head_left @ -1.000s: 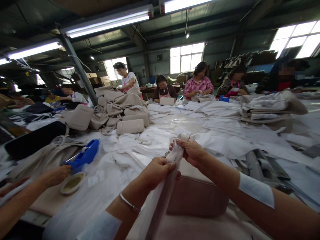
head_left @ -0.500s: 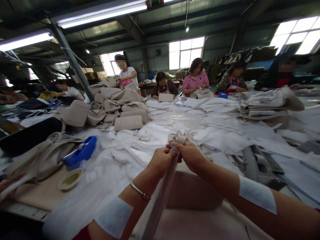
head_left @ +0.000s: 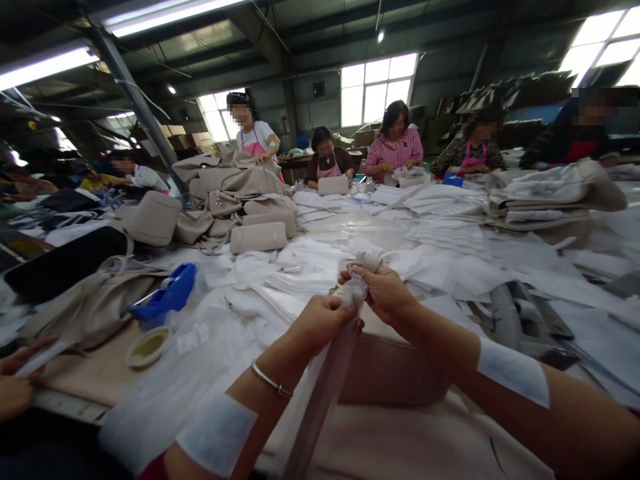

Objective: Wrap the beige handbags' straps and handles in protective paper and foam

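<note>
In the middle of the head view my left hand is closed around a bag strap covered in thin translucent wrap. The wrapped strap runs from there down toward the bottom edge. My right hand pinches the bunched upper end of the wrap, just above the left. A bare beige loop of strap sticks up by the right fingers. Below both hands stands a beige handbag, its front in shadow. My hands and the strap partly hide its top.
White wrapping sheets cover much of the table. A blue tape dispenser and a tape roll lie left; a grey dispenser lies right. Beige bags are piled behind. A co-worker's hand is at far left; several people sit opposite.
My left hand has slid slightly down the strap, away from the right, and more bunched wrap shows between them. The right hand has risen a little. The co-worker's hand at left has come further into view.
</note>
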The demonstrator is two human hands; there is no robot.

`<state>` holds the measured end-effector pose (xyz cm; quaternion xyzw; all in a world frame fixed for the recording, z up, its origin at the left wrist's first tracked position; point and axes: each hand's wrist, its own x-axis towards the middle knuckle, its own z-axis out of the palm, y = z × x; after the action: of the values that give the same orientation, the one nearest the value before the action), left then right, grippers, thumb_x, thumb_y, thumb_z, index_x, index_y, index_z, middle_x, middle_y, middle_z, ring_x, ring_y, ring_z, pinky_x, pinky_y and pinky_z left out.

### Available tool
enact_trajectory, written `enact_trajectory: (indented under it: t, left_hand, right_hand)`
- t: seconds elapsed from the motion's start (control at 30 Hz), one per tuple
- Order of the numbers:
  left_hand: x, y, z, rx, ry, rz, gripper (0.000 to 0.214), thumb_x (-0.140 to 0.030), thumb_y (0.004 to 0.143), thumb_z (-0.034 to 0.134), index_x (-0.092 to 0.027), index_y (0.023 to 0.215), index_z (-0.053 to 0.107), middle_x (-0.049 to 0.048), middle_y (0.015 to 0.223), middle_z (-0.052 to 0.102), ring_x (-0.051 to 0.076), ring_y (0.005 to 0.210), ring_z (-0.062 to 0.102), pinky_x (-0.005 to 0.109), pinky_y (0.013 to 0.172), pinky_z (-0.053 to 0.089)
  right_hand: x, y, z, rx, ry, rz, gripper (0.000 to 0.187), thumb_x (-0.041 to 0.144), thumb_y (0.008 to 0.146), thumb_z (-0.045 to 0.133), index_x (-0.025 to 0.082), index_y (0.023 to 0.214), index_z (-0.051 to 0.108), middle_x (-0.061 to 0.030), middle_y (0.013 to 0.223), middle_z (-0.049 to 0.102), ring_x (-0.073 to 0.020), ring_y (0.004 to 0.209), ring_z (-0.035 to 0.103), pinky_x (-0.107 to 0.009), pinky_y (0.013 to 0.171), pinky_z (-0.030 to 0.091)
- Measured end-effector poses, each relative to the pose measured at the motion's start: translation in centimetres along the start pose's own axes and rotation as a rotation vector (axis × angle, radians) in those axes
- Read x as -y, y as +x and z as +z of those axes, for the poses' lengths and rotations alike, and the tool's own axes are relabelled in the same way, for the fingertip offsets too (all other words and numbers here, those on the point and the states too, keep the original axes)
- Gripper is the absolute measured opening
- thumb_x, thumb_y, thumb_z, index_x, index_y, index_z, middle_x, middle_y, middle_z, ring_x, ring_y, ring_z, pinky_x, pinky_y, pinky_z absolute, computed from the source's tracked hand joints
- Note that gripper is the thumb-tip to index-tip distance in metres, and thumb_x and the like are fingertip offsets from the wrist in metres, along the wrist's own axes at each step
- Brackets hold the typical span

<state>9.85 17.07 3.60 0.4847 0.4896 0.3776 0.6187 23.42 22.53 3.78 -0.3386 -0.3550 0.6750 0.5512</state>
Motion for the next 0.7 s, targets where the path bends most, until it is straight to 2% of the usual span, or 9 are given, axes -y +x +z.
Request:
enact_trajectory:
  t: [0.13,0.3,0.4,0.53,0.7]
  left_hand:
    - [-0.9,1.1,1.0,-0.025,-0.064,0.06,0.042,-0.052,0.069,0.076,-0.01,0.073,0.071,0.0082,0.066,0.071,0.017,0.061,0.065,0.027,0.06,0.049]
    - [-1.4,1.4,1.4,-0.034,-0.101,0.082,0.031,-0.041,0.072,0.076,-0.01,0.074,0.07,0.0072,0.065,0.071,0.015,0.061,0.066,0.025,0.06,0.049]
    - [-1.1,1.2,1.3,-0.045,-0.105,0.058,0.024,-0.034,0.073,0.076,-0.011,0.078,0.071,0.0072,0.07,0.072,0.015,0.062,0.067,0.025,0.061,0.05]
    - [-0.7,0.6,0.9,-0.016,-0.107,-0.006,0.024,-0.03,0.07,0.078,-0.009,0.081,0.071,0.0099,0.075,0.074,0.017,0.064,0.069,0.027,0.062,0.052]
    - [-1.0,0.2,1.0,0.026,-0.175,-0.066,0.039,-0.041,0.065,0.083,-0.009,0.084,0.07,0.011,0.08,0.074,0.017,0.067,0.07,0.025,0.059,0.051]
  right_hand:
    - [-0.3,-1.0,0.0,0.014,-0.068,-0.06,0.027,0.035,0.071,0.078,0.017,0.086,0.064,-0.0025,0.073,0.073,-0.0156,0.053,0.063,-0.022,0.038,0.044]
    - [0.3,-0.7,-0.3,-0.029,-0.204,-0.139,0.032,0.038,0.072,0.076,0.018,0.094,0.065,-0.0032,0.078,0.074,-0.0154,0.046,0.059,-0.021,0.028,0.034]
    - [0.5,-0.2,-0.5,0.041,-0.115,-0.106,0.03,0.037,0.072,0.077,0.017,0.091,0.064,-0.0033,0.077,0.073,-0.0154,0.051,0.061,-0.022,0.036,0.041]
    - [0.5,0.5,-0.7,-0.002,-0.01,-0.109,0.033,0.032,0.067,0.082,0.016,0.09,0.064,-0.0036,0.074,0.073,-0.0163,0.067,0.067,-0.023,0.054,0.05]
    - [0.6,1.1,-1.1,-0.033,-0.116,-0.205,0.032,0.035,0.068,0.08,0.015,0.09,0.066,-0.0042,0.074,0.073,-0.0165,0.068,0.066,-0.026,0.06,0.05]
